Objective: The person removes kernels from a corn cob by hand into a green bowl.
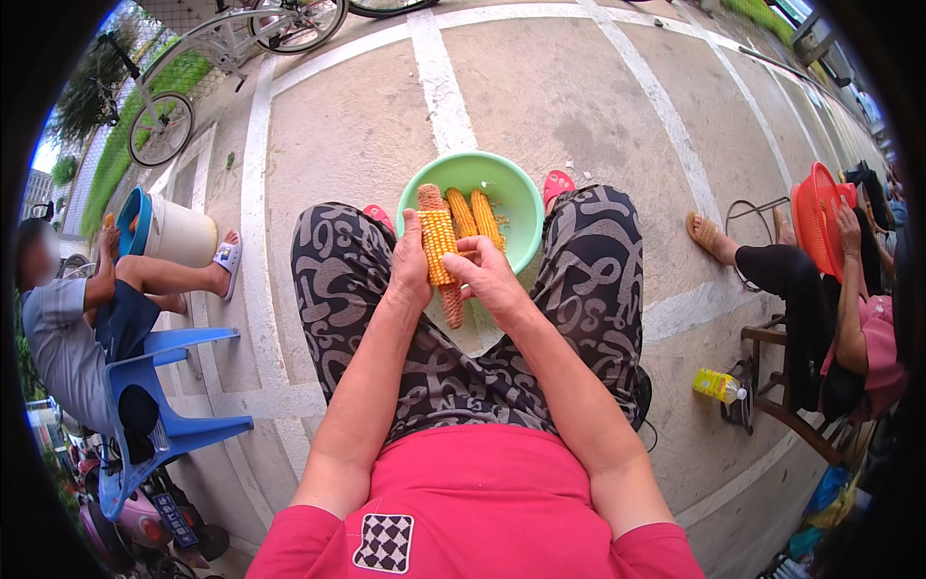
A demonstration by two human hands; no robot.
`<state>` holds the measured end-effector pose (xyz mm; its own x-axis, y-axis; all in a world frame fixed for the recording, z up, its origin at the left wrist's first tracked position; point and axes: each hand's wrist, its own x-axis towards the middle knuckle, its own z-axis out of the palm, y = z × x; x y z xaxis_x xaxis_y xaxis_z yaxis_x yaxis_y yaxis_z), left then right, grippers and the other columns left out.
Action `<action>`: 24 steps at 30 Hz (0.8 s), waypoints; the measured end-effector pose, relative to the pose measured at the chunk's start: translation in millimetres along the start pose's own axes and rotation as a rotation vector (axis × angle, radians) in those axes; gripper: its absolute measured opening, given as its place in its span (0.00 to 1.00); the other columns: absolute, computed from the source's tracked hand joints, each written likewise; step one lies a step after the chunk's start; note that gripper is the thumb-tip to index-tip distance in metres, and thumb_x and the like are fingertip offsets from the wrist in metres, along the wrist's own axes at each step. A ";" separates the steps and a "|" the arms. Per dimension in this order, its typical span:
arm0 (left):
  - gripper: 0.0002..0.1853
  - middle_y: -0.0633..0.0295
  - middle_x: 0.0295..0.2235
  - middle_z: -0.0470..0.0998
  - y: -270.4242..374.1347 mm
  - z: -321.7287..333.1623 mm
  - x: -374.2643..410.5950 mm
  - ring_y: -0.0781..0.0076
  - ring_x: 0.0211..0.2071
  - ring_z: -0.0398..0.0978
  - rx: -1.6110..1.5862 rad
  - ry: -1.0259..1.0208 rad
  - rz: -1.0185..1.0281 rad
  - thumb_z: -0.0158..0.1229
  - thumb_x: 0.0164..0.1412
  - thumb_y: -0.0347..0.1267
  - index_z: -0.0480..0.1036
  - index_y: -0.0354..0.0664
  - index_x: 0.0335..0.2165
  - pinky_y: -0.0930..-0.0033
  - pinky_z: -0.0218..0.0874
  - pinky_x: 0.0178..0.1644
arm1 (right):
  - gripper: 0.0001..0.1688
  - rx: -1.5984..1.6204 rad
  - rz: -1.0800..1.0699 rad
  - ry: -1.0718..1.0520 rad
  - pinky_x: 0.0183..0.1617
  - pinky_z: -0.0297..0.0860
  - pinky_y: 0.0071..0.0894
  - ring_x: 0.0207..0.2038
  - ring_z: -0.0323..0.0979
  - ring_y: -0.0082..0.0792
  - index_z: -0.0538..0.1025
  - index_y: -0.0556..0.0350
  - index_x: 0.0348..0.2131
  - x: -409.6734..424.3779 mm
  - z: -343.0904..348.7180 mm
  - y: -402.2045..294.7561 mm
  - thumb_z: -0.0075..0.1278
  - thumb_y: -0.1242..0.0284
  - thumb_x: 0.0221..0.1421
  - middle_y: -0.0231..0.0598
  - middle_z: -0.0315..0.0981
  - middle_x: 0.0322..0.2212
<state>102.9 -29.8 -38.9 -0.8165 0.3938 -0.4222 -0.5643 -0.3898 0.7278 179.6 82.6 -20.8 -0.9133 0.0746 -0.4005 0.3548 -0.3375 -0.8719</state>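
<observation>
Between my two hands is corn on the cob (438, 244), its middle covered in rows of yellow kernels. Bare reddish-brown cob (453, 307) shows above and below that stretch; I cannot tell whether this is one cob or two pressed together. My left hand (411, 264) grips it along the left side, thumb pointing up. With thumb and fingers my right hand (492, 273) holds its lower right side. Just beyond, a light green plastic basin (524, 210) sits on the ground between my feet. Inside lie yellow corn cobs (486, 217) and some loose kernels (501, 218).
On the left a seated person (69, 311) holds corn near a white bucket (184, 226); a blue plastic chair (163, 405) stands there. To the right, another seated person (854, 318) has an orange plastic basket (814, 217). A yellow-labelled bottle (718, 385) lies on the concrete. Bicycles (163, 127) stand upper left.
</observation>
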 end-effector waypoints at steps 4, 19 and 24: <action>0.25 0.63 0.30 0.70 -4.4 -0.2 1.8 0.76 0.31 0.70 0.097 0.010 0.094 0.45 0.64 0.51 0.67 0.39 0.40 0.72 0.66 0.36 | 0.29 -0.102 -0.112 0.057 0.34 0.68 0.23 0.32 0.69 0.24 0.64 0.61 0.44 7.1 -1.3 10.4 0.59 0.64 0.50 0.38 0.70 0.31; 0.35 0.61 0.29 0.72 -0.8 -13.1 6.9 0.71 0.28 0.72 0.054 0.076 -0.003 0.38 0.60 0.61 0.67 0.40 0.43 0.67 0.69 0.33 | 0.29 -0.311 -0.176 0.000 0.36 0.69 0.28 0.32 0.71 0.29 0.64 0.62 0.41 3.3 1.8 10.3 0.61 0.67 0.45 0.42 0.71 0.29; 0.32 0.56 0.33 0.73 -1.5 -10.0 4.5 0.68 0.33 0.75 -0.020 -0.127 -0.084 0.42 0.62 0.56 0.65 0.36 0.46 0.66 0.70 0.40 | 0.25 -0.033 -0.160 0.080 0.38 0.70 0.29 0.33 0.72 0.30 0.65 0.63 0.40 3.2 3.4 3.8 0.59 0.69 0.48 0.43 0.72 0.31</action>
<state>98.8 -35.8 -47.2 -0.7453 0.5270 -0.4084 -0.6330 -0.3672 0.6815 177.3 78.4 -24.4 -0.9401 0.1999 -0.2762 0.2140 -0.2850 -0.9344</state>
